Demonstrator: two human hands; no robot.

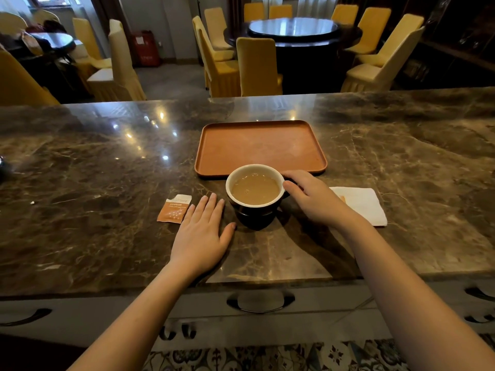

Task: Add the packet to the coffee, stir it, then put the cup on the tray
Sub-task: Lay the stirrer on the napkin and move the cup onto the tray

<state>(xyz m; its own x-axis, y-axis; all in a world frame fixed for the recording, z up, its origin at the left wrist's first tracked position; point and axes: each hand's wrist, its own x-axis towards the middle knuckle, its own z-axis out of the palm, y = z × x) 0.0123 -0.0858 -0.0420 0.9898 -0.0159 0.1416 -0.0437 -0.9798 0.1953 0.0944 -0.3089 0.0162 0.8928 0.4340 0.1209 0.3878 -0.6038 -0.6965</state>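
Observation:
A dark cup (254, 218) with a white inside stands on the marble counter, filled with light brown milky coffee. My right hand (313, 199) is at the cup's right side, fingers curled around the handle. My left hand (201, 231) lies flat on the counter left of the cup, fingers apart, holding nothing. A torn-open orange packet (174, 209) lies flat just left of my left fingertips. The empty orange-brown tray (259, 145) sits directly behind the cup, its near rim touching or almost touching the cup's far side.
A folded white napkin (361, 204) lies right of my right hand, with something orange showing at its left edge. The marble counter (107, 170) stretches wide to both sides. Drawers with handles sit below its front edge. Yellow-covered chairs and round tables stand beyond.

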